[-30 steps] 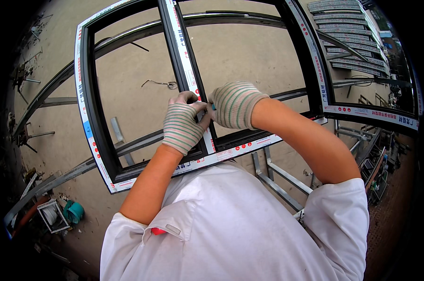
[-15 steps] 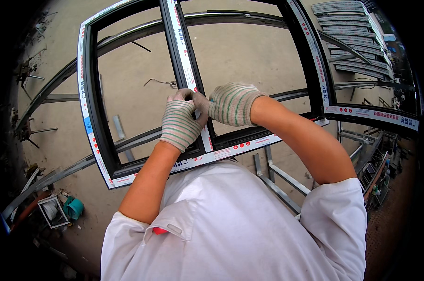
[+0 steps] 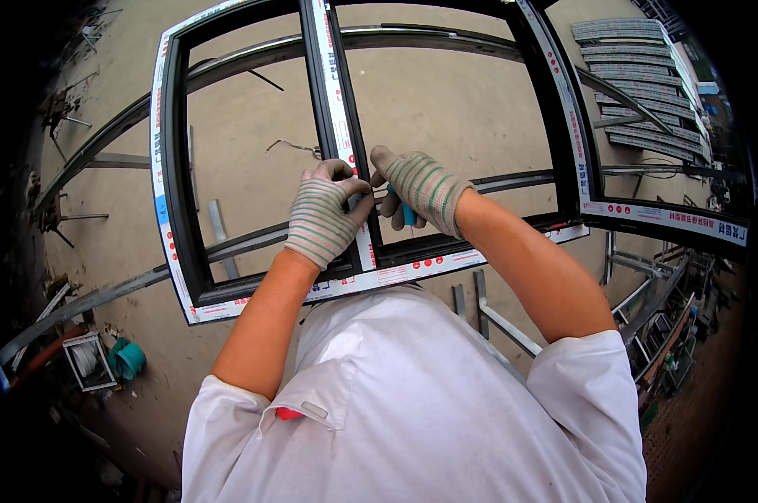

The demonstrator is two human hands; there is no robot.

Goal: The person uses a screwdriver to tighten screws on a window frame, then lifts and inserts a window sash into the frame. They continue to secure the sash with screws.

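A black window frame with printed white protective film lies in front of me, split by an upright middle bar. Both hands wear striped knit gloves. My left hand rests over the lower part of that bar, thumb and forefinger pinched together at its right edge; whatever is between them is too small to make out. Just right of the bar, my right hand is closed round a blue-handled tool. Fingers hide most of this tool, so its kind does not show.
Curved-looking metal rails run under the frame. A second film-covered frame piece adjoins at right. Stacked profiles lie at the far right. At lower left are a crate and a teal container. Metal scraps crowd the lower right.
My right hand has drawn slightly away from my left, and its turned grip now exposes the blue handle. My left hand stays at the middle bar. The whole view has shifted a little.
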